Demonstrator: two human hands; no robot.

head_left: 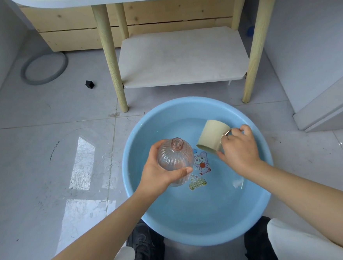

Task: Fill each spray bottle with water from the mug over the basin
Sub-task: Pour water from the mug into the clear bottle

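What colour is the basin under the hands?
Light blue, with a cartoon print inside; the basin shows in the head view.

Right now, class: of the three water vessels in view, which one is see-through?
The bottle, held in the left hand. Its ribbed body is clear, with an open pinkish neck; the mug is opaque beige and the basin opaque blue.

Over a blue basin (129, 173) of water on the tiled floor (46, 159), the left hand (157, 171) grips a clear ribbed bottle (174, 160), uncapped and upright. The right hand (239, 147) holds a beige mug (211, 135) by its handle, tipped toward the bottle. A wooden-legged table (108, 53) stands behind.
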